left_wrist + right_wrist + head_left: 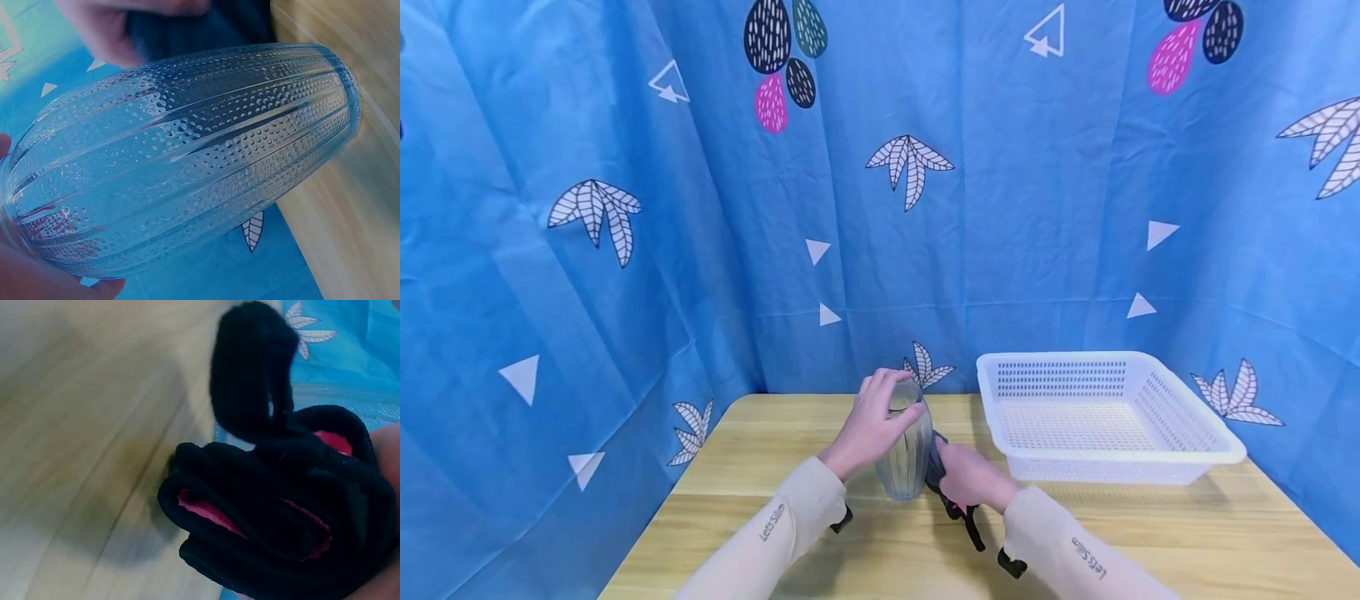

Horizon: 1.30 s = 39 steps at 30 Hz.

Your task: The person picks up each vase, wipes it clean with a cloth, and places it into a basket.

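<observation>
A clear ribbed glass vase [904, 471] with a dimpled surface is in front of me, and my left hand [878, 417] grips it around the rim. In the left wrist view the vase [187, 162] fills most of the picture. I cannot tell whether its base touches the table. My right hand [972, 477] holds a folded or rolled dark cloth [269, 506] with pink inside its folds and a loop of the dark fabric sticking out. The cloth is right beside the vase's right side; whether they touch is hard to tell.
On the right of the wooden table [737, 517] stands a white perforated plastic basket [1120, 457], close to my right hand. A blue patterned curtain [1022, 208] hangs behind and to the sides of the table.
</observation>
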Each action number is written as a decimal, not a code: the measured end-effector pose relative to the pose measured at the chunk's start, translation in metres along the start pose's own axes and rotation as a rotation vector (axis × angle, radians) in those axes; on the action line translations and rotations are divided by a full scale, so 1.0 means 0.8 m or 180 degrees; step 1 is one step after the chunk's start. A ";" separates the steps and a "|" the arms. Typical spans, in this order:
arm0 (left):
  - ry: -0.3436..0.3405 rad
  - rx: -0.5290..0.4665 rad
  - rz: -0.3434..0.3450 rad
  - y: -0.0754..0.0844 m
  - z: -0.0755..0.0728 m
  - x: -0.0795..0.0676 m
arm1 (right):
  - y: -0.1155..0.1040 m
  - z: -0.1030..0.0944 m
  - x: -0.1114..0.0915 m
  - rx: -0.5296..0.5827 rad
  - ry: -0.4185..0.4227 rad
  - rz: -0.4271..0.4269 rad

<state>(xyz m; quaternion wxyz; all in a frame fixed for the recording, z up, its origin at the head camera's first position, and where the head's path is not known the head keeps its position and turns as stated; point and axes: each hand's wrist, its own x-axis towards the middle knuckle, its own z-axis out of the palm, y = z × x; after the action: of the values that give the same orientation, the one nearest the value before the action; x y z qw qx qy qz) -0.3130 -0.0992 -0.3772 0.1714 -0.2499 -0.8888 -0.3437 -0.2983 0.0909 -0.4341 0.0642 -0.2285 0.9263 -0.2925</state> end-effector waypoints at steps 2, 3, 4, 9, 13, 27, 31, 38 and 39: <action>-0.0033 0.0026 0.0014 0.000 0.000 0.001 | 0.003 0.003 -0.001 0.0011 0.0014 0.0022; -0.0042 0.0049 0.0024 0.000 0.000 0.002 | 0.004 0.003 -0.002 0.0019 0.0036 0.0042; -0.0053 0.0071 0.0028 -0.001 -0.001 0.002 | 0.004 0.001 -0.004 0.0037 0.0052 0.0069; -0.0057 0.0165 -0.0068 -0.002 -0.002 0.000 | -0.003 -0.016 -0.008 0.0081 0.0195 0.0061; -0.0008 0.0217 -0.0068 0.000 -0.004 0.000 | -0.019 -0.040 -0.012 0.0090 0.0449 -0.0066; -0.0108 0.0053 -0.0087 0.005 -0.006 0.003 | -0.053 -0.088 -0.012 0.0207 0.0657 -0.0026; -0.0101 0.0060 -0.0117 0.005 -0.003 0.001 | -0.043 -0.071 -0.009 0.0203 0.0544 -0.0032; -0.0058 0.0092 0.0001 0.005 -0.004 0.000 | -0.018 -0.038 -0.002 0.0056 0.0382 -0.0013; -0.0059 0.0085 -0.0006 0.005 -0.004 0.000 | -0.014 -0.032 -0.002 0.0032 0.0330 -0.0004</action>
<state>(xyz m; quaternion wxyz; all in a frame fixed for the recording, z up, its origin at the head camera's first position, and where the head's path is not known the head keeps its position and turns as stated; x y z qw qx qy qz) -0.3105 -0.0988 -0.3726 0.1661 -0.2500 -0.8951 -0.3296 -0.2990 0.0964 -0.4067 0.0171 -0.2132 0.9268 -0.3086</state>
